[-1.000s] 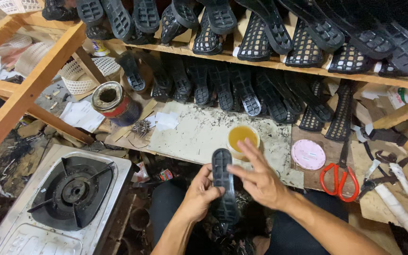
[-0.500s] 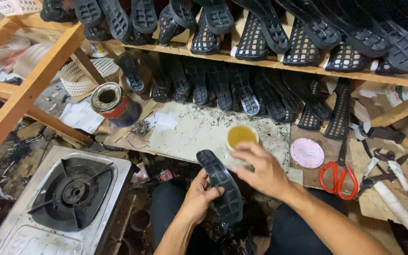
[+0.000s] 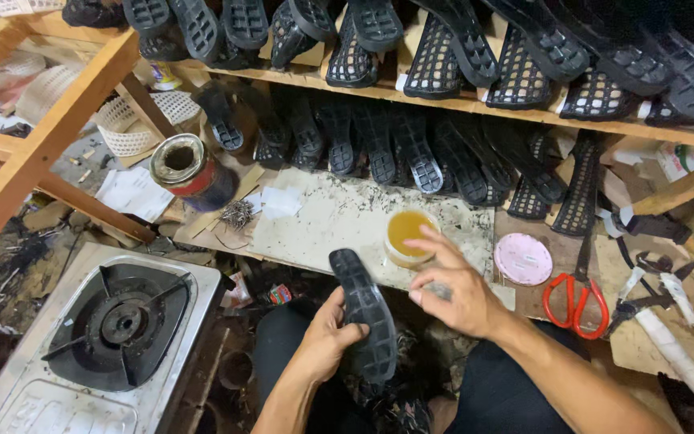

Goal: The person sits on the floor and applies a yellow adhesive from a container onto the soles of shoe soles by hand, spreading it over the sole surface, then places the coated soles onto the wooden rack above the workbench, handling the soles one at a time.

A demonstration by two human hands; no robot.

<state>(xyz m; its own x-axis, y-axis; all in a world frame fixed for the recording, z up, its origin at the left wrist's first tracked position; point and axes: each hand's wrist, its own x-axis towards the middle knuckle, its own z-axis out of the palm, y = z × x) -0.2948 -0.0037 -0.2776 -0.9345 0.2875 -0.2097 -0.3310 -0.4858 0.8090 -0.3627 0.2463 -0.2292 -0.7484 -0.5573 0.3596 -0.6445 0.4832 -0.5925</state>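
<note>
My left hand (image 3: 329, 331) grips a black rubber shoe sole (image 3: 365, 311) from below, tread side up, over my lap. My right hand (image 3: 453, 286) hovers just right of the sole with its fingers spread toward a small cup of yellow glue (image 3: 407, 231) on the stained white board (image 3: 323, 221). The fingertips are at the cup's rim; I cannot tell whether they touch it. Nothing shows in that hand.
Rows of black soles (image 3: 411, 153) fill the wooden shelves (image 3: 475, 103) ahead. A gas burner (image 3: 118, 321) sits at lower left, a rusty tin can (image 3: 186, 170) behind it. A pink lid (image 3: 523, 259), red scissors (image 3: 576, 297) and scraps lie to the right.
The sole has tilted left in my left hand. My right hand has let go of it and moved up toward the glue cup.
</note>
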